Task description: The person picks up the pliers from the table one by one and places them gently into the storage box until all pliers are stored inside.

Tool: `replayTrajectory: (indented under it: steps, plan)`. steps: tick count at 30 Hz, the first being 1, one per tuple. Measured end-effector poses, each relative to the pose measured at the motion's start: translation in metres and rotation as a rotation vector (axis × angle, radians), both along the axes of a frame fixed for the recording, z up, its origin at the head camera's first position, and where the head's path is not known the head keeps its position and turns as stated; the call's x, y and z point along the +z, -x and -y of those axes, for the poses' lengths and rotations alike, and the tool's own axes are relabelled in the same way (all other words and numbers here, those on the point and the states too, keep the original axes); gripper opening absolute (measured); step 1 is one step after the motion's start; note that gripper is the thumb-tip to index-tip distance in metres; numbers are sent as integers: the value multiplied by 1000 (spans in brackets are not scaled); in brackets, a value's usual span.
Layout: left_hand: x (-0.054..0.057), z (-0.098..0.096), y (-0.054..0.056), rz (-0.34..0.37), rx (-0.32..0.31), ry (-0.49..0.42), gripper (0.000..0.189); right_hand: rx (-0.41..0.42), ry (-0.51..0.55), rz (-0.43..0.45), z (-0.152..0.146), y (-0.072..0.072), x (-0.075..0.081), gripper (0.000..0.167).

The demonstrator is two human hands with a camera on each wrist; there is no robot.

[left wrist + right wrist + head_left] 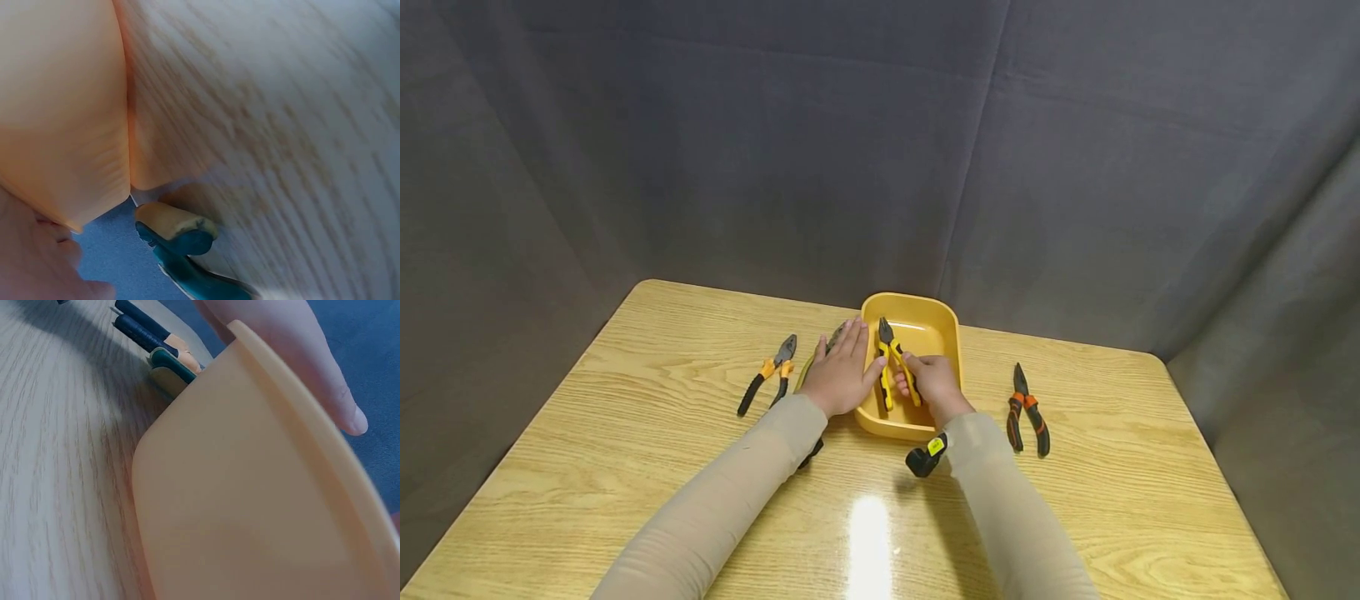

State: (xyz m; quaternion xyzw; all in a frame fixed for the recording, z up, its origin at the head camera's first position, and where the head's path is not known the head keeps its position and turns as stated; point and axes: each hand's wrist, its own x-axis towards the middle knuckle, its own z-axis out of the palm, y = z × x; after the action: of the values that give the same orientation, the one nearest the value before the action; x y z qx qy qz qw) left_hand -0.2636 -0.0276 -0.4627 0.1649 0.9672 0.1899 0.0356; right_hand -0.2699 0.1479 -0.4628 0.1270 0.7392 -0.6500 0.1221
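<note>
A yellow plastic bin (904, 432) stands on the table, with yellow-and-black pliers (886, 354) inside, jaws pointing to the far end and handles spread. My right hand (934, 382) reaches over the bin's right side and holds the pliers' right handle between thumb and curled fingers. Across the bin's left rim lies my left hand (842, 375), its fingers straight and pointing away. Another pair of pliers (837, 335) lies just left of the bin, mostly hidden under that hand and forearm; part of its handles (181, 234) shows in the left wrist view.
To the left lie pliers with orange-and-black handles (762, 382). Long-nose pliers with black-and-orange handles (1021, 408) lie right of the bin. The wooden table (1150, 475) ends at a grey curtain (775, 167) behind and at both sides.
</note>
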Motion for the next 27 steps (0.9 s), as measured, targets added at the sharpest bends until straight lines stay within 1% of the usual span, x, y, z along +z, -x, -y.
replayTrajectory:
  steps: [3, 8, 14, 18, 23, 27]
  plan:
    - [2, 0, -2, -4, -1, -19, 72, 6, -23, 5, 0, 0, -1, 38]
    - [4, 0, -3, -6, 4, -6, 72, 16, -33, -9, 0, 2, -4, 37]
    - [3, 0, -2, -10, 3, -1, 71, 21, -44, -25, 2, 2, -5, 37]
    - [2, 1, -3, 3, -11, 1, 73, 28, -59, -22, 3, 0, -5, 35]
    - [4, 0, -5, -6, -12, -31, 73, 55, -108, -28, 5, -2, -5, 36]
    - [6, 0, -6, -19, -6, -43, 72, 81, -127, -29, 5, 0, -6, 35]
